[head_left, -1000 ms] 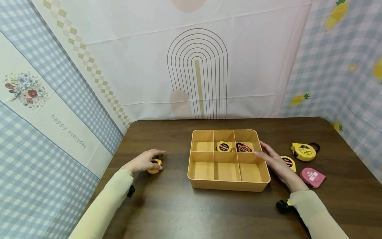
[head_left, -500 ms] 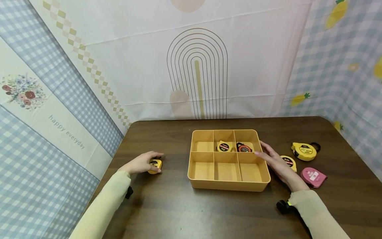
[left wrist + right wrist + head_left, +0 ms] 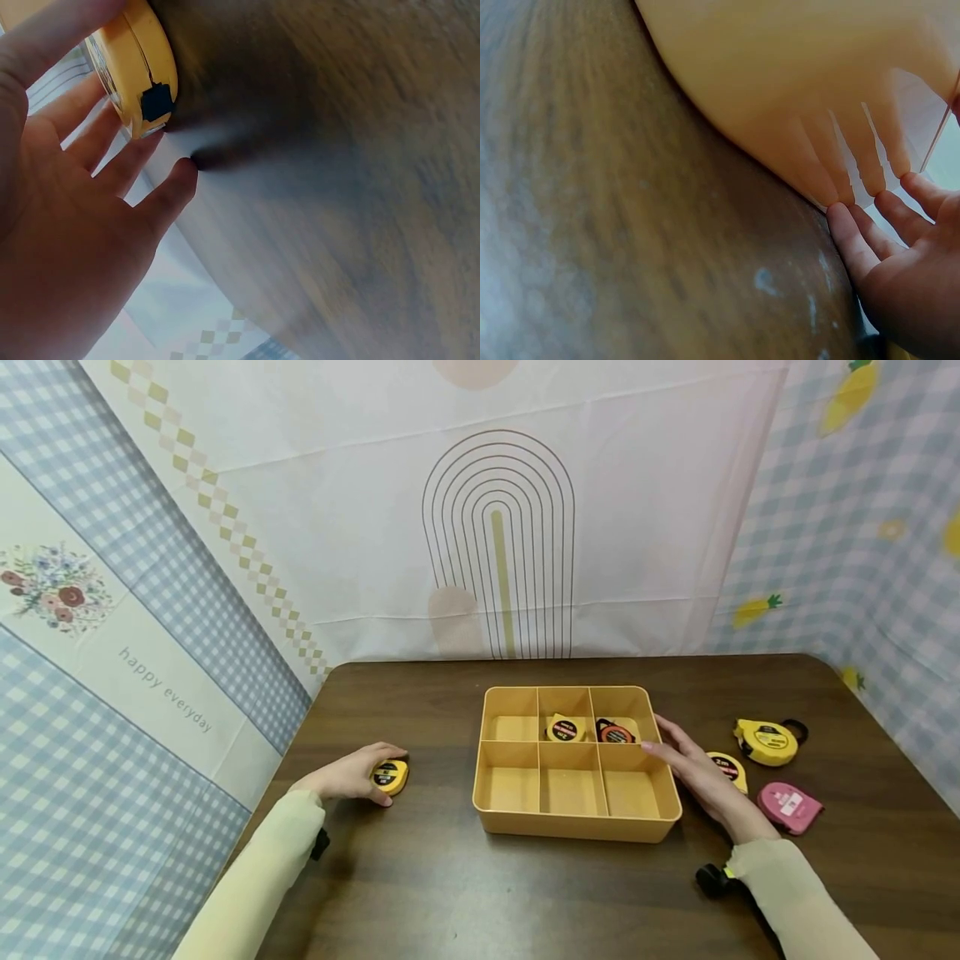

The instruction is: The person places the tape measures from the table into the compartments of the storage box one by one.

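In the head view a yellow tape measure [image 3: 389, 777] sits at the table's left, its dark label facing up. My left hand [image 3: 354, 774] holds it, with the thumb at its near edge and the index finger along its far edge. The left wrist view shows the tape measure [image 3: 146, 71] close to the wood, fingers behind it. My right hand [image 3: 693, 768] lies against the right side of a yellow six-compartment box [image 3: 577, 825], thumb at the rim. In the right wrist view its fingertips [image 3: 841, 221] touch the box wall [image 3: 742, 82].
Inside the box's back row are a yellow tape measure [image 3: 566, 728] and one with an orange-and-black label [image 3: 615, 732]. Right of the box lie a yellow tape measure [image 3: 729, 770], another with a black strap [image 3: 768, 743] and a pink one [image 3: 790, 807].
The left thumb has shifted down to the tape measure's near edge, and the label now shows more fully. The right hand and box have stayed in place.
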